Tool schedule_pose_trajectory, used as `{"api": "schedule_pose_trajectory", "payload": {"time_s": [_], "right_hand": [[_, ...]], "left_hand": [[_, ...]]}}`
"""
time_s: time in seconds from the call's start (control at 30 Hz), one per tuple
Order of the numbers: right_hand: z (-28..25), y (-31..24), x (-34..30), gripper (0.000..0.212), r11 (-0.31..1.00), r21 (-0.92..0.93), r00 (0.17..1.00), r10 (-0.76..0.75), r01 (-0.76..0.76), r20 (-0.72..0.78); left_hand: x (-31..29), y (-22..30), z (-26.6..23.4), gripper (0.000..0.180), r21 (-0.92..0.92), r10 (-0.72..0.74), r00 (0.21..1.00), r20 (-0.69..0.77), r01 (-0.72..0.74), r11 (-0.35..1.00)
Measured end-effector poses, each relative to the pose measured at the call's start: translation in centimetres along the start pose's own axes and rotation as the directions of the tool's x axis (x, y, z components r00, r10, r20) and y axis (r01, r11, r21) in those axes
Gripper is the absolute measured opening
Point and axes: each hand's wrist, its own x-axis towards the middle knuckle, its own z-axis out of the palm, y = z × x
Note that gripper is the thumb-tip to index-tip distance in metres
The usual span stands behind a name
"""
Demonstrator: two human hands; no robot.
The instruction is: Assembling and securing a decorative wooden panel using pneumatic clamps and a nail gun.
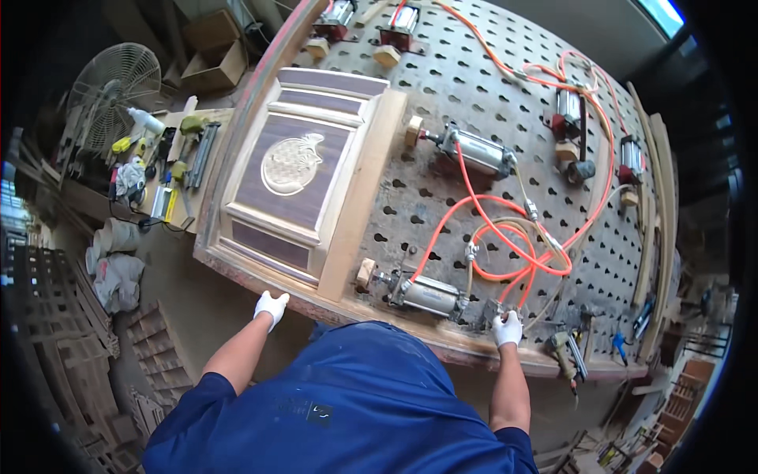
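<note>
Blue shirt (pixel 347 395), carved two-tone panel (pixel 296 170)

Your wooden panel (pixel 308 197) lies flat and face up, just ahead of your left grip (pixel 271 310) and well to the left of your right grip (pixel 508 328). It has a pale frame, dark brown parts and a big round carving (pixel 292 166). Your small grey metal valve (pixel 489 310) sits right at your right grip, which hides some of it.
</note>
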Motion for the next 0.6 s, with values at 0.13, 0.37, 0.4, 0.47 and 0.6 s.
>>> {"api": "schedule_pose_trajectory", "payload": {"time_s": [0.13, 0.37, 0.4, 0.47, 0.6], "right_hand": [[-1.8, -0.9, 0.3, 0.014, 0.993, -0.045, 0.994, -0.104, 0.105, 0.031], [-4.2, -1.4, 0.9, 0.019, 0.985, 0.048, 0.958, -0.173, 0.167, 0.229], [-4.3, -1.3, 1.0, 0.019, 0.984, 0.049, 0.958, -0.178, 0.171, 0.227], [-4.5, -1.0, 0.9, 0.019, 0.982, 0.128, 0.962, -0.166, 0.140, 0.218], [-5.6, -1.1, 0.7, 0.022, 0.979, 0.191, 0.982, -0.104, 0.072, 0.161]], "left_hand": [[-0.3, 0.1, 0.3, 0.077, 0.066, -0.015, 0.998, 0.054, 0.011, 0.998], [-1.6, 1.5, 1.2, 0.087, 0.120, -0.056, 0.995, 0.081, 0.046, 0.992], [-1.7, 1.7, 1.3, 0.087, 0.115, -0.055, 0.995, 0.079, 0.046, 0.992], [-1.7, 2.2, 1.3, 0.084, 0.133, -0.059, 0.996, 0.063, 0.050, 0.990], [-1.6, 2.3, 1.2, 0.081, 0.150, -0.062, 0.997, 0.050, 0.054, 0.987]]}}
